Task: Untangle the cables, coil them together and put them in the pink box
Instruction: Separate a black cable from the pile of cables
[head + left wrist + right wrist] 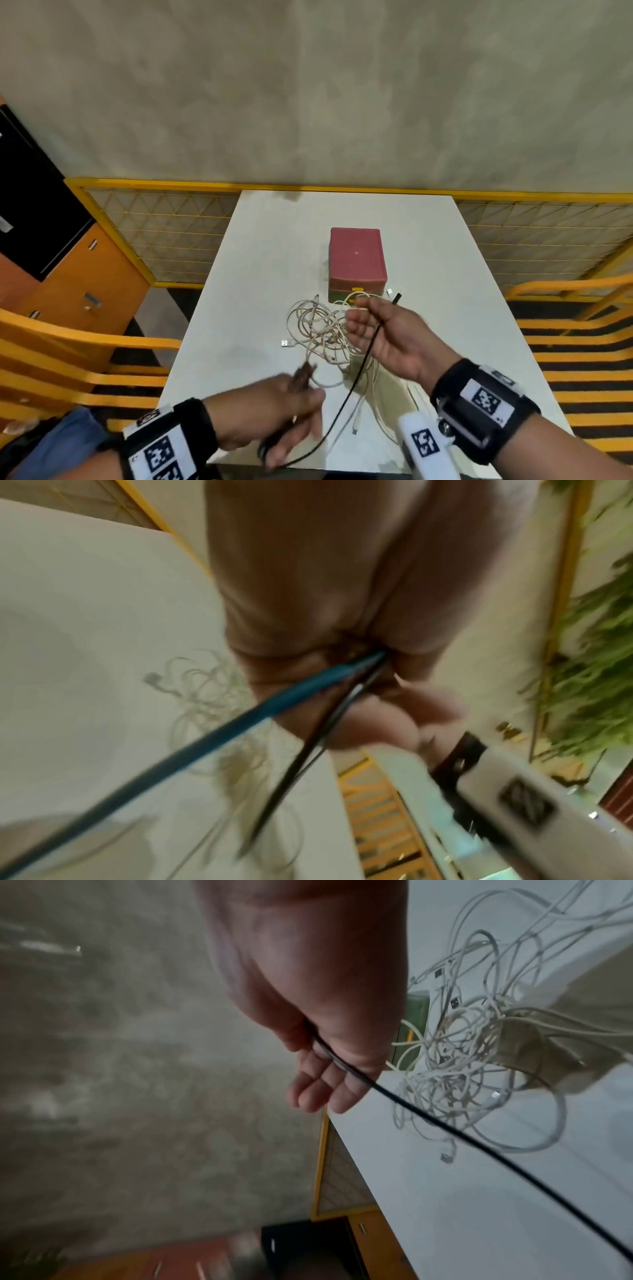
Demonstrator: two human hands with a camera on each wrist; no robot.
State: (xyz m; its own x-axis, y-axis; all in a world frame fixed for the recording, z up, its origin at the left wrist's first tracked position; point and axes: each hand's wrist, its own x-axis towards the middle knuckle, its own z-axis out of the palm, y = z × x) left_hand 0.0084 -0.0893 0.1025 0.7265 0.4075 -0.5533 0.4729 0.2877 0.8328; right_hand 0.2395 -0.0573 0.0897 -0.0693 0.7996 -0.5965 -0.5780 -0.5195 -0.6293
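Your right hand [387, 337] pinches the black cable [356, 377] between thumb and forefinger, the other fingers loose, with its plug end sticking out past your knuckles toward the pink box [356, 262]. Your left hand [270, 411] is blurred in the head view, but the left wrist view shows its fingers closed round a bunch of strands, the black one and a blue one among them. The black cable runs slack between your hands, over the white cables [322, 329], which lie in a loose knot on the table [267, 246] just in front of the box, one loop touching its front.

Watch the slack. If you pull the black cable taut while it is caught under a white loop, I judge you will drag the whole knot toward the table's near edge and tighten it rather than free it. A few white strands already trail near that edge; a sharp tug could send them over.

The box is closed, so you will need a free hand for the lid. Letting go of a half-made coil then would probably spring it open.
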